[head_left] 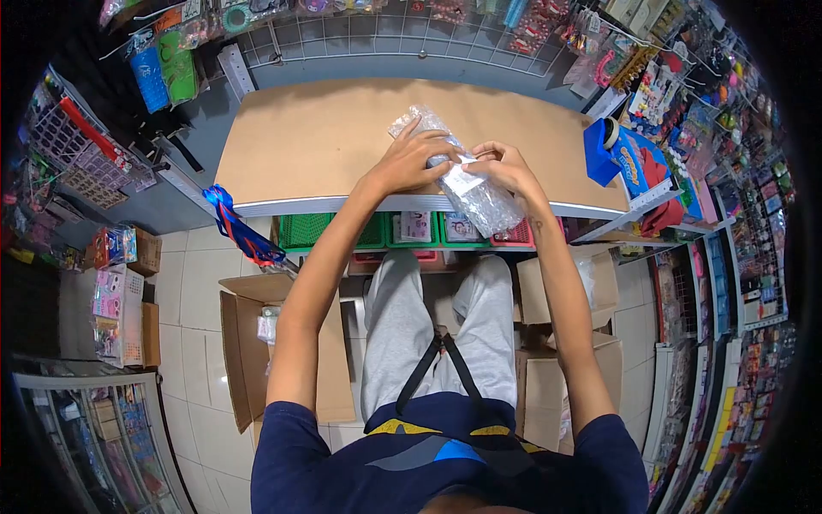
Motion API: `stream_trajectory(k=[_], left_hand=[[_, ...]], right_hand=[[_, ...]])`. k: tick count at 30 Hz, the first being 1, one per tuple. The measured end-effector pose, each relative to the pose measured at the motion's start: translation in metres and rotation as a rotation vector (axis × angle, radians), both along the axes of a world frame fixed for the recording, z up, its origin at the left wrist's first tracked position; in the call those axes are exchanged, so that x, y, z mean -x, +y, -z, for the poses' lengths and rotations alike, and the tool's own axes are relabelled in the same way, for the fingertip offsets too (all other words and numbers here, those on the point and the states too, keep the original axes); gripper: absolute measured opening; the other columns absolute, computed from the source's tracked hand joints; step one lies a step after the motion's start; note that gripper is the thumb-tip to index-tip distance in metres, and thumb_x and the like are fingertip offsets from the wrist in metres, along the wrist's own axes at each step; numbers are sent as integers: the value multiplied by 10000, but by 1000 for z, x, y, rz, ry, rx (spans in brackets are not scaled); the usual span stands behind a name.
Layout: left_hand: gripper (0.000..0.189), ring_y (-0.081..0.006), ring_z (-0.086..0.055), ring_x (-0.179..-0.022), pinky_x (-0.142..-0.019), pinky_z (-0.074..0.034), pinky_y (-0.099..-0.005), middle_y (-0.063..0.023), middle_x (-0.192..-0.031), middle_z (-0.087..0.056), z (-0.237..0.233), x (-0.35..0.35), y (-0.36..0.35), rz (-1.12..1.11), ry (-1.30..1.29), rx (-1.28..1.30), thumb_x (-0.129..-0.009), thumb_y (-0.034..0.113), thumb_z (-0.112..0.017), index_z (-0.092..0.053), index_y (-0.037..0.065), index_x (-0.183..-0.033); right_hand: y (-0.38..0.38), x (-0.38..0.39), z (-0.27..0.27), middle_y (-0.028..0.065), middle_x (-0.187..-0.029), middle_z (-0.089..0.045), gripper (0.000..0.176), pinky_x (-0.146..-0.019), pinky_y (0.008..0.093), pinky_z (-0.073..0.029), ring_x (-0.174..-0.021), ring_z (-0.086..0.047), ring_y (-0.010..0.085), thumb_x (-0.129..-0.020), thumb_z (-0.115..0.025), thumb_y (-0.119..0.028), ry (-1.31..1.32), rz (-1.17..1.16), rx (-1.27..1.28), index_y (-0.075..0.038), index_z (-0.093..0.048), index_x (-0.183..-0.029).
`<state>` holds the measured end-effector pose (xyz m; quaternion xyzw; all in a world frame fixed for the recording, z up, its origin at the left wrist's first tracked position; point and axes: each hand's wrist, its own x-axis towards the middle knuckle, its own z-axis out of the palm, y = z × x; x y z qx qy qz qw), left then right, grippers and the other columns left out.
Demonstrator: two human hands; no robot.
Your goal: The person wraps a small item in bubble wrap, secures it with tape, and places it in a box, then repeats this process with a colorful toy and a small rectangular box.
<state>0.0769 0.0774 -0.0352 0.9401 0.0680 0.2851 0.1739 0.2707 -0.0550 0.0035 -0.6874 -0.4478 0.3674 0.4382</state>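
A long bubble-wrapped package [484,204] lies slantwise over the front edge of the wooden table [300,141], its lower end hanging past the edge. A white label [462,178] shows on its middle. My left hand [415,161] grips the package near its upper part, fingers bent over the wrap. With curled fingers my right hand [507,171] holds the package's right side, thumb and fingertips at the label. What is inside the wrap cannot be made out.
A blue tape dispenser [602,158] stands at the table's right end. Green baskets [304,230] sit under the tabletop. Open cardboard boxes [244,343] flank my legs. Blue and red straps [235,218] hang at the left corner. Racks of packaged goods [745,197] surround the table.
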Motion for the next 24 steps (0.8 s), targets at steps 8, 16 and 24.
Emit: stream_trajectory(k=[8,16,24], left_hand=[[186,-250,-531,-1279,-1189,-225,-555,-8,-1211,-676,-22,6,-20,-68,-158,-223,-877,220,-675,-710,184,-1057],[223,-278,-617,-1072,-988,-435,-416,-48,-1057,-691,-20,18,-31,47,-77,-79,-818,11,-647,-693,96,-1019],[399,-314,-576,-1176,-1035,-436,-435,-99,-1201,-655,-29,22,-34,101,-11,-160,-740,-71,-594,-676,55,-1109]], right_hand=[[-5,1,11,-16,-749,-628,327,-612,234,-447,-682,-566,71,-709,-847,-142,12,7,-90,-15,-657,-942],[-21,6,9,-25,-721,-615,183,-606,228,-439,-663,-557,61,-833,-742,-130,-81,-49,-152,-17,-679,-963],[-56,-4,-1,88,-1026,-690,185,-759,324,-523,-872,-680,190,-887,-586,0,-459,-257,-453,-45,-679,-1040]])
